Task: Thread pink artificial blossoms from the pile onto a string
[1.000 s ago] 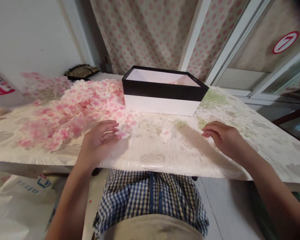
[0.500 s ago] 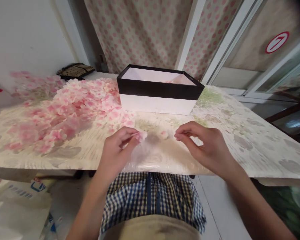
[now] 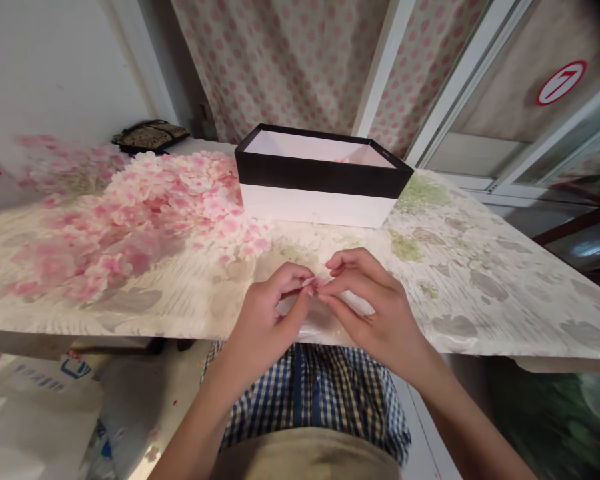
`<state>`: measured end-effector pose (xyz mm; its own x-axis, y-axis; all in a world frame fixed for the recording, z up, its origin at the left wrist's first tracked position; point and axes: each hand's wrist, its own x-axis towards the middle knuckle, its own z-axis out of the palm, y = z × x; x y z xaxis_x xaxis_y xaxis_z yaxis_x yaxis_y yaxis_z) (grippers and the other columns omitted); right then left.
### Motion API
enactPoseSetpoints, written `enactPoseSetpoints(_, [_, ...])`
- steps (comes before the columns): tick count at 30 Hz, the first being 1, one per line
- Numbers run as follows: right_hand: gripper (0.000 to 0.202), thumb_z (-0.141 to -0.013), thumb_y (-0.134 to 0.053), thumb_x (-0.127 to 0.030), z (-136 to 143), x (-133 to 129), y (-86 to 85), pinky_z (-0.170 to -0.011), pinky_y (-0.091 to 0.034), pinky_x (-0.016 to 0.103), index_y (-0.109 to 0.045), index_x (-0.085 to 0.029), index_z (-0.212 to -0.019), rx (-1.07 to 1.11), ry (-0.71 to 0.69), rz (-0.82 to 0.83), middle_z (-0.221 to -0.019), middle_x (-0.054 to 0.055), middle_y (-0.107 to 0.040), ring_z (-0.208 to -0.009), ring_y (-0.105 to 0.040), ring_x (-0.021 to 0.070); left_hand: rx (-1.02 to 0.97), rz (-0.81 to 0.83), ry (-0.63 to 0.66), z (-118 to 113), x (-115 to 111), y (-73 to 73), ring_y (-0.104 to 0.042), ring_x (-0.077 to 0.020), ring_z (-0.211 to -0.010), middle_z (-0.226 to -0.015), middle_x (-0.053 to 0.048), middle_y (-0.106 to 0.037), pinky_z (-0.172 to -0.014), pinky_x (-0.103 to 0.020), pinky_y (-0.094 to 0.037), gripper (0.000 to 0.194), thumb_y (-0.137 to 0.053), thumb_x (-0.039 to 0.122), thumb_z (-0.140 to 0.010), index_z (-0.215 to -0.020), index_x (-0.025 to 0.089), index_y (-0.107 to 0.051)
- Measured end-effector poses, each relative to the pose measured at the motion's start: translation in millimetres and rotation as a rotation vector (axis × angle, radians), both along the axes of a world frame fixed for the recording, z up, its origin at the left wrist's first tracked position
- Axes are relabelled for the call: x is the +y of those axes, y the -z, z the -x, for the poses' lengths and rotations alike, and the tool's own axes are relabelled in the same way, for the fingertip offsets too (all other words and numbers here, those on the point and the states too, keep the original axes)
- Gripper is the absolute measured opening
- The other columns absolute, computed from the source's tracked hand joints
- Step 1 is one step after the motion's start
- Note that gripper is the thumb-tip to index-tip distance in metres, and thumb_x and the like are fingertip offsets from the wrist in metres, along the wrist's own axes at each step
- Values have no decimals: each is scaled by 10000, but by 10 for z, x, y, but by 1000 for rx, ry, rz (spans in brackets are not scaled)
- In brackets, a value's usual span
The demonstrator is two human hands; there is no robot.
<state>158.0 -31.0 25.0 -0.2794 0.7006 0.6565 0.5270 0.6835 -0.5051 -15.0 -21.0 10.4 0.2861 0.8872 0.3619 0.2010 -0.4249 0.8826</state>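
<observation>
fingers (image 3: 300,288) of both hands meet tip to tip, pinching a tiny pink petal (image 3: 314,283) just above the counter (image 3: 480,293) edge. it is thin and barely gripped, so a loose pinch could drop it, a hard tug tear it. left hand (image 3: 270,313) comes from 7 o'clock, right hand (image 3: 375,310) from 5, wrists raised. petal heap (image 3: 145,213) lies at 10 o'clock, box (image 3: 320,177) at 12.

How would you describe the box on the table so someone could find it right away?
Start at the table with the pale leaf-patterned cover, in front of the dotted curtain. At its far middle, right of the heap of pink flowers, stands the open box. It is the only rigid thing there: rectangular, a black band round the top, white below.
</observation>
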Motion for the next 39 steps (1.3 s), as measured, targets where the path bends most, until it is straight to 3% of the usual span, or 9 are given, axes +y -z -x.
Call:
enactPoseSetpoints(6, [178,-810,-577,-53,24,33,50,-762,-526,321,-584,-229,-787,121,-29,85,-881,20,-658,-864,-653,168,-31,13,65,-19,-20,26,-679,-131,-906,-966,4,-694,-769,-205,-546,83,-550,208,-933,-999,241,-588])
enactPoseSetpoints(12, [191,-783,-557,-50,33,2,73,-679,-491,287,-504,-222,-721,161,-42,158,-788,-10,-599,-730,-598,137,103,-73,84,-38,-61,12,-656,-96,-781,-850,39,-670,-655,-186,-487,98,-498,172,-952,-971,239,-566])
enactPoseSetpoints(17, [209,-835,-550,-104,-101,-7,123,-707,-505,281,-578,-241,-990,194,-49,347,-841,-5,-622,-783,-613,143,269,-95,121,20,-78,-49,-618,-80,-730,-867,61,-661,-663,-203,-459,130,-474,180,-963,-990,256,-576])
enactPoseSetpoints(21, [66,-829,-603,-171,-291,23,251,-716,-503,298,-639,-223,-811,338,125,291,-838,17,-663,-805,-635,163,362,-117,10,130,30,-65,-631,-127,-793,-881,41,-673,-695,-251,-465,110,-497,218,-951,-964,249,-602])
enactPoseSetpoints(24, [4,-800,-668,-223,-368,29,352,-688,-523,301,-666,-221,-803,493,257,354,-815,19,-702,-776,-666,175,460,-154,-38,171,155,-82,-632,-166,-814,-890,7,-671,-701,-292,-471,119,-509,192,-928,-931,218,-625])
enactPoseSetpoints(28, [23,-783,-694,-241,-366,17,396,-623,-520,285,-687,-219,-786,516,279,397,-785,18,-720,-710,-669,172,550,-188,-91,122,276,-109,-638,-192,-804,-910,-30,-671,-702,-325,-494,118,-519,147,-897,-910,186,-630])
enactPoseSetpoints(31, [17,-786,-681,-238,-359,14,393,-595,-506,275,-685,-222,-787,481,287,386,-775,13,-719,-687,-658,166,564,-285,-108,45,290,-87,-642,-193,-834,-983,-50,-649,-710,-323,-510,138,-510,123,-892,-956,179,-619])
enactPoseSetpoints(36, [18,-788,-673,-238,-366,17,391,-575,-484,262,-681,-223,-794,470,257,409,-749,6,-707,-657,-638,152,548,-413,34,-62,221,-20,-624,-160,-806,-1014,-47,-611,-700,-293,-502,184,-455,98,-927,-972,175,-616])
enactPoseSetpoints(39, [14,-791,-670,-236,-360,18,390,-590,-477,257,-681,-226,-790,498,258,432,-757,2,-707,-674,-637,148,494,-426,-53,-54,213,-35,-613,-154,-785,-966,-41,-621,-649,-264,-478,161,-463,126,-933,-963,176,-613])
